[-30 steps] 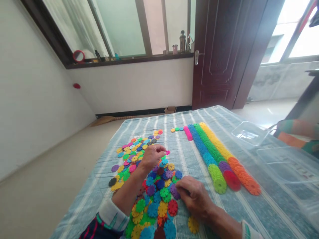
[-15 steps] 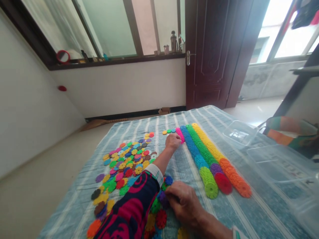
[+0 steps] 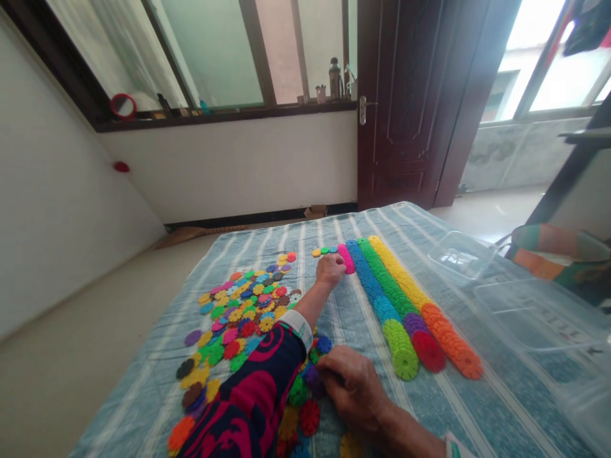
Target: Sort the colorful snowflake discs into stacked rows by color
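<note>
My left hand (image 3: 330, 270) reaches across with its fingers pinched together against the near left side of a short row of pink notched plastic discs (image 3: 347, 257); whether a disc is between the fingertips is hidden. My right hand (image 3: 358, 385) is curled shut close to the front, beside a purple disc (image 3: 314, 380) and other loose discs; what it holds, if anything, is covered by the fingers. Right of the pink row lie long overlapping rows: a blue row (image 3: 365, 273) ending in lime green, a green row (image 3: 387, 280) ending in purple and red, and a yellow row (image 3: 398, 270) ending in orange.
A spread pile of mixed loose discs (image 3: 248, 305) covers the left of the striped bedcover (image 3: 353, 305). Several single discs (image 3: 324, 251) sit in a line left of the pink row. Clear plastic boxes (image 3: 461, 254) stand at the right. Beyond are a door and window ledge.
My left hand stays by the pink row, with its fingers shifted only slightly. The right hand has hardly moved. The whole view has shifted a little.
</note>
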Demonstrator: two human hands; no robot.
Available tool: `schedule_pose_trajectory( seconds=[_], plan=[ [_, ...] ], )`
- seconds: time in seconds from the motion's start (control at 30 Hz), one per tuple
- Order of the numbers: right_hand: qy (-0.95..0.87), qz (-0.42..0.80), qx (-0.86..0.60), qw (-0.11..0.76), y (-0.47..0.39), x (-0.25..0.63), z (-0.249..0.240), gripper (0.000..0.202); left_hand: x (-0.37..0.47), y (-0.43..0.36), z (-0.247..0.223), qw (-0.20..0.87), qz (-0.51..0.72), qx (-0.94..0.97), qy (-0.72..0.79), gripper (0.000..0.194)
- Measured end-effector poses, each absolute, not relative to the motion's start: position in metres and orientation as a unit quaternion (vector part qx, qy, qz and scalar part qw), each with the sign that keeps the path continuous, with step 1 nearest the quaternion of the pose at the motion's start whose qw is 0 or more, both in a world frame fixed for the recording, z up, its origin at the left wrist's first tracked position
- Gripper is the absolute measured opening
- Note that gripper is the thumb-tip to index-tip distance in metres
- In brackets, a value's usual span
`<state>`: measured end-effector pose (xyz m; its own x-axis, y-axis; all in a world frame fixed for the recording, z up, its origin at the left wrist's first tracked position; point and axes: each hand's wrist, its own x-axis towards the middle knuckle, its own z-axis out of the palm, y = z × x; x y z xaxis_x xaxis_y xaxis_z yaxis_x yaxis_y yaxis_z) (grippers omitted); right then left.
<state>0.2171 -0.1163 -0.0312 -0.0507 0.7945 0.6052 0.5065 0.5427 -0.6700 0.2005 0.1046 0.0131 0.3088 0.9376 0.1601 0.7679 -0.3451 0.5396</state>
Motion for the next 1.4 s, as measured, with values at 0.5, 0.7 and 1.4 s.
schedule_pose_trajectory(
  seconds=[0.5,0.7,1.4],
  plan=[
    [-0.710,0.165,-0.453,0.514,-0.118,0.220,-0.028,0.018,0.206,0.082,0.018,0.152,0.195,0.794,0.555,0.021],
    [-0.688,0.230,-0.464,0.508,-0.122,0.225,-0.020,0.018,0.159,0.068,0.040,0.184,0.158,0.831,0.501,0.017],
    [-0.662,0.266,-0.491,0.499,-0.127,0.232,-0.024,0.016,-0.009,-0.105,0.057,0.234,0.064,0.854,0.460,0.009]
  ],
)
